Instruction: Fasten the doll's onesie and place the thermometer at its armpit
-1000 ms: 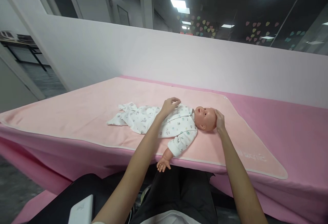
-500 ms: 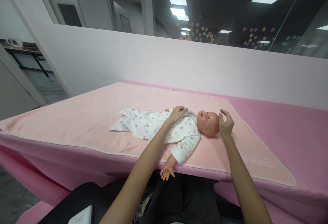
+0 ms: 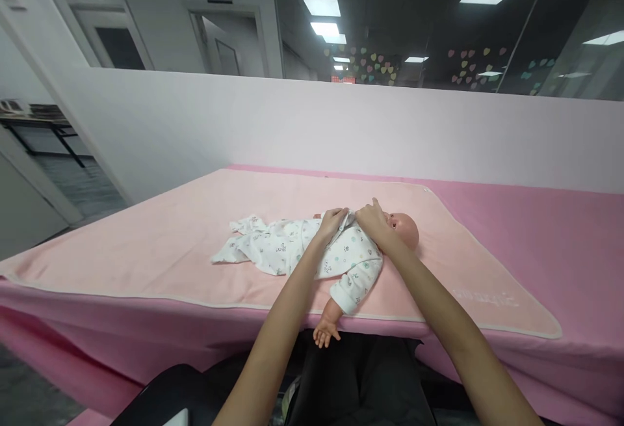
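Observation:
A baby doll (image 3: 405, 227) lies on its back, head to the right, on a peach blanket. It wears white printed baby clothes (image 3: 273, 244), with empty leg ends at the left. My left hand (image 3: 334, 223) is closed on the front of the clothes at the chest, where the cloth is lifted. Close beside it, my right hand (image 3: 371, 219) pinches the cloth near the neckline, thumb raised. This hand and its wrist cover part of the doll's face. One doll arm reaches toward me, its hand over the table's front edge.
The peach blanket (image 3: 160, 237) lies over a pink cloth (image 3: 575, 257) on the table. A low white wall (image 3: 302, 127) with dark glass above stands behind. At the bottom left are a black seat (image 3: 166, 393) and part of a white object (image 3: 179, 418).
My right hand has moved left from beside the doll's head to the neckline and closed on the cloth. My left hand, flat on the chest before, now grips the fabric. The view has shifted slightly.

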Motion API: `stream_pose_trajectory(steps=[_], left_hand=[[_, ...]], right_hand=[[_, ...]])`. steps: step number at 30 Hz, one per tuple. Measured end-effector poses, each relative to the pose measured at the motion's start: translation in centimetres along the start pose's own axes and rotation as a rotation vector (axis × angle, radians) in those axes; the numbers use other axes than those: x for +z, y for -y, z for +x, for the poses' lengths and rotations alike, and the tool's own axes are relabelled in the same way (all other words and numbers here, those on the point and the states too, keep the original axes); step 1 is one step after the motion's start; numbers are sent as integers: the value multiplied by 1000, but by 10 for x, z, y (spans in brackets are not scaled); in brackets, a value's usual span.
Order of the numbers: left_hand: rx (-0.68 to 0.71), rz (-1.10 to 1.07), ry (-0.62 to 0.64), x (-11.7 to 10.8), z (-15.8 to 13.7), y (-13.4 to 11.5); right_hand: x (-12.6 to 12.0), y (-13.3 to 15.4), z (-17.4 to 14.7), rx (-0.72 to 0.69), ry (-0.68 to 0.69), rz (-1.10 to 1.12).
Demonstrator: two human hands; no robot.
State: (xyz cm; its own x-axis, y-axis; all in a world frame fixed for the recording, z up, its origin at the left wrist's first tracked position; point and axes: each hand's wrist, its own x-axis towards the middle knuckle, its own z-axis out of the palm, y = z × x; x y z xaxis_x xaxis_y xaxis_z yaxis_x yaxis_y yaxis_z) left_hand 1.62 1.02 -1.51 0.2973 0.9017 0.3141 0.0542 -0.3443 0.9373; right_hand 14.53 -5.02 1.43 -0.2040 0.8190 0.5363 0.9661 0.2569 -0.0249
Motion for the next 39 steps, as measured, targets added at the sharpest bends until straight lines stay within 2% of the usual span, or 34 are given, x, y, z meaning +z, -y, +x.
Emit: stream_pose_trajectory(steps=[4,9,12,16,22,29,34,39], left_hand=[[45,53,20,-1,-2,-2],[-18,8,30,1,-3,-4],[-26,-16,30,2,-5,-7],[-7,-15,43,2,-6,-9],[36,64,44,1,-2,-7],[11,10,-29,1,-2,-7],[-27,-97,-35,1,-2,-6],[-112,-123,0,2,-4,-8]], right_hand=[[-27,-9,-4,-26,-49,33],[-91,-26,-14,58,-129,115],[-121,-31,-26,84,-215,317],[-138,-25,-45,141,-398,614],[-143,-13,-59,186,-507,782],[-140,-14,-70,212,-504,758],[-112,-27,-122,306,-458,668],[-74,-34,-194,318,-512,291]])
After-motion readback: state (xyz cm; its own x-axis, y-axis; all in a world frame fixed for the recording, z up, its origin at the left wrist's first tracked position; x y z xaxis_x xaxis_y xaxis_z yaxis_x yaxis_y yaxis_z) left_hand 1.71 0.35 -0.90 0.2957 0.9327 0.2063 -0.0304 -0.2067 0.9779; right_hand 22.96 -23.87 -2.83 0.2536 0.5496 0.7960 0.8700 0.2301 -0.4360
